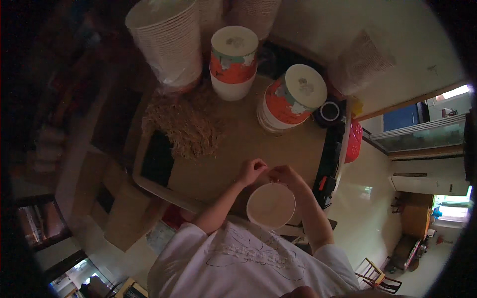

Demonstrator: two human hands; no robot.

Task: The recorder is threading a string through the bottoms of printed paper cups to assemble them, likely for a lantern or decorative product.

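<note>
A round white paper tub is close against my front at the table's near edge, its pale circular end facing up. My right hand is at the tub's far edge with its fingers curled together. Just left of it, my left hand is closed in a pinch above the table. Whatever lies between the fingers of either hand is too small to make out. Beyond my left hand spreads a tangled heap of tan twine strands.
Two orange-and-white tubs with pale tops, one at the back and one at the right, stand on the brown table surface. Tall wrapped tub stacks rise behind. A dark roll and red basket sit rightward.
</note>
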